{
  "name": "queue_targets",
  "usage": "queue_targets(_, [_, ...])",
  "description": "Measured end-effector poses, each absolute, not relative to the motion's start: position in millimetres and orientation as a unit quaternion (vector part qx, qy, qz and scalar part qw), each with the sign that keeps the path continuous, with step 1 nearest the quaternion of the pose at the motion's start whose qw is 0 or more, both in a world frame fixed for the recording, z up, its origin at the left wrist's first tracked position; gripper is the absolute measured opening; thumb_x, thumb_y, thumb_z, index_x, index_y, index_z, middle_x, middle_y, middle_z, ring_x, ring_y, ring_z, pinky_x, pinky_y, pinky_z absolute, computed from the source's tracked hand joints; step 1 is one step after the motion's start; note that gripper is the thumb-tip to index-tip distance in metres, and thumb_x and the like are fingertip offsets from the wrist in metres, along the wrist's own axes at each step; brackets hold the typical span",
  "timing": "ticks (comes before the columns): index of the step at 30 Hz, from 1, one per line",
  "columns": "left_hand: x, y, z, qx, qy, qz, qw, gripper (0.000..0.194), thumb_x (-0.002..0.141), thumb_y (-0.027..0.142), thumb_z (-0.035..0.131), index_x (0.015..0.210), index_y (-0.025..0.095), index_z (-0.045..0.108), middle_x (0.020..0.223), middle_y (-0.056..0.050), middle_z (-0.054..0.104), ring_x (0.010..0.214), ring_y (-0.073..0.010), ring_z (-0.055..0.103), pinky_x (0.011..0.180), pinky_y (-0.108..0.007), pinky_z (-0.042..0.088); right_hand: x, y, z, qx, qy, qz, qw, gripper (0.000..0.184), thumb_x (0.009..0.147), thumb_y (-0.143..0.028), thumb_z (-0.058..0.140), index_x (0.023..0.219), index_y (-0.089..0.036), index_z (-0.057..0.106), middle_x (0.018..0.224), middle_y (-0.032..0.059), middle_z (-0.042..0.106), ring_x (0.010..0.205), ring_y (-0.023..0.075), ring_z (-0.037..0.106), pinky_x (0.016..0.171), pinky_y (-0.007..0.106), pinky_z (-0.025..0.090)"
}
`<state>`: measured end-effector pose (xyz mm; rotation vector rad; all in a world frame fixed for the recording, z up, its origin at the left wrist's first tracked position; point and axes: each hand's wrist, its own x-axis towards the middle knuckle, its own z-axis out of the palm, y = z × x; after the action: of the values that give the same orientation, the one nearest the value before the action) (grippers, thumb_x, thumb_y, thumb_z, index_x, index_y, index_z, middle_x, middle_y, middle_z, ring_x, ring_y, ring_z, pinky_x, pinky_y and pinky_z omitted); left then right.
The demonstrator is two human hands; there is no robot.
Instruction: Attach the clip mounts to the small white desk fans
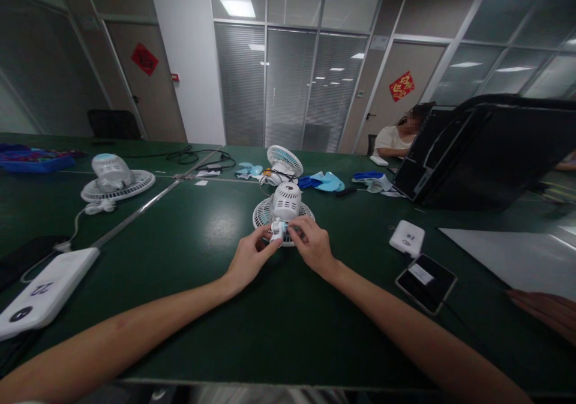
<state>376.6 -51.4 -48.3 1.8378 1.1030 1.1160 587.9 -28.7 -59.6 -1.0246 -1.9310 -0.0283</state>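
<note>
our left hand [248, 259] and right hand [314, 247] pinch the small white clip part [278, 230] at the near edge of the small white plastic desk fan [284, 207], lying grille-down on the green table [216, 224]. we judge a fitting step in hand (steady alignment next). beyond the fan lies another white fan [282, 162].

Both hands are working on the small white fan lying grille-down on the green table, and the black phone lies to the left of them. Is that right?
Not quite. In the head view the left hand and right hand do meet at the small white fan lying grille-down on the green table, but the black phone lies to their right, beside a small white box.
</note>
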Motion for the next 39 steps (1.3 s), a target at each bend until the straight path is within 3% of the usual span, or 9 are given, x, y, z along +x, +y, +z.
queue_targets(6, [376.3, -51.4, -47.4, 0.711, 0.429, 0.431, 0.352, 0.05, 0.093, 0.051, 0.061, 0.132, 0.021, 0.063, 0.106, -0.007, 0.073, 0.072, -0.0185, 0.063, 0.063, -0.028, 0.05, 588.0, -30.2, -58.3, -0.413, -0.792, -0.033, 0.448, 0.014, 0.102, -0.029, 0.054, 0.096, -0.022, 0.064, 0.098, 0.006, 0.067, 0.084, 0.0181, 0.066, 0.071, 0.029, 0.053])
queue_targets(9, [376.3, -51.1, -48.9, 0.71, 0.429, 0.433, 0.352, 0.05, 0.093, 0.051, 0.061, 0.132, 0.021, 0.063, 0.104, -0.007, 0.073, 0.072, -0.0188, 0.063, 0.063, -0.028, 0.05, 587.2, -33.7, -57.6, -0.418, -0.785, -0.019, 0.457, 0.014, 0.098, -0.023, 0.056, 0.111, -0.021, 0.062, 0.106, 0.0071, 0.066, 0.076, 0.0159, 0.065, 0.065, 0.027, 0.053])
queue_targets(14, [376.6, -50.3, -50.6, 0.711, 0.423, 0.436, 0.355, 0.05, 0.093, 0.051, 0.061, 0.133, 0.021, 0.063, 0.105, -0.007, 0.073, 0.073, -0.0188, 0.064, 0.063, -0.029, 0.05, 586.6, -33.7, -58.4, -0.403, -0.798, -0.037, 0.446, 0.029, 0.099, -0.02, 0.051, 0.126, -0.025, 0.062, 0.118, 0.0083, 0.065, 0.096, 0.0195, 0.067, 0.066, 0.026, 0.055])
queue_targets(20, [377.3, -49.5, -52.4, 0.709, 0.428, 0.438, 0.351, 0.049, 0.093, 0.05, 0.061, 0.132, 0.021, 0.064, 0.104, -0.007, 0.073, 0.072, -0.0186, 0.064, 0.063, -0.028, 0.05, 588.4, -28.0, -59.7, -0.413, -0.781, -0.028, 0.467, 0.016, 0.101, -0.031, 0.056, 0.107, -0.022, 0.068, 0.108, 0.0061, 0.067, 0.071, 0.0134, 0.066, 0.064, 0.026, 0.054])
queue_targets(23, [376.9, -49.6, -52.6, 0.71, 0.425, 0.438, 0.351, 0.05, 0.093, 0.051, 0.061, 0.134, 0.022, 0.063, 0.103, -0.006, 0.073, 0.071, -0.018, 0.063, 0.063, -0.028, 0.05, 588.0, -29.0, -58.5, -0.416, -0.782, -0.036, 0.463, 0.017, 0.102, -0.032, 0.055, 0.097, -0.021, 0.068, 0.103, 0.0061, 0.068, 0.078, 0.0163, 0.067, 0.067, 0.027, 0.054])
queue_targets(26, [376.5, -49.9, -52.3, 0.709, 0.422, 0.44, 0.354, 0.049, 0.093, 0.05, 0.061, 0.134, 0.022, 0.063, 0.104, -0.005, 0.072, 0.072, -0.0178, 0.063, 0.062, -0.028, 0.049, 586.8, -32.5, -57.4, -0.419, -0.781, -0.032, 0.462, 0.013, 0.1, -0.027, 0.056, 0.106, -0.022, 0.066, 0.108, 0.0071, 0.067, 0.076, 0.016, 0.067, 0.066, 0.028, 0.055])
queue_targets(30, [376.6, -50.4, -51.4, 0.71, 0.42, 0.439, 0.356, 0.049, 0.094, 0.05, 0.061, 0.134, 0.022, 0.062, 0.107, -0.005, 0.072, 0.071, -0.0169, 0.062, 0.063, -0.028, 0.049, 586.3, -35.1, -57.2, -0.41, -0.789, -0.041, 0.455, 0.03, 0.098, -0.021, 0.054, 0.127, -0.025, 0.061, 0.121, 0.009, 0.064, 0.088, 0.0184, 0.068, 0.064, 0.027, 0.056])
queue_targets(32, [376.8, -50.7, -50.9, 0.71, 0.421, 0.439, 0.354, 0.049, 0.094, 0.05, 0.061, 0.134, 0.022, 0.062, 0.106, -0.005, 0.072, 0.071, -0.0169, 0.061, 0.063, -0.028, 0.049, 586.9, -34.2, -57.4, -0.413, -0.788, -0.052, 0.454, 0.027, 0.1, -0.023, 0.053, 0.125, -0.026, 0.063, 0.119, 0.0085, 0.065, 0.093, 0.0193, 0.068, 0.066, 0.026, 0.056])
queue_targets(39, [377.1, -50.8, -51.1, 0.708, 0.427, 0.442, 0.349, 0.048, 0.093, 0.052, 0.061, 0.13, 0.021, 0.064, 0.102, -0.005, 0.072, 0.07, -0.0174, 0.062, 0.062, -0.028, 0.049, 588.6, -30.8, -56.7, -0.427, -0.782, -0.045, 0.452, 0.014, 0.101, -0.03, 0.058, 0.105, -0.022, 0.068, 0.113, 0.0073, 0.066, 0.074, 0.0139, 0.067, 0.065, 0.026, 0.055])
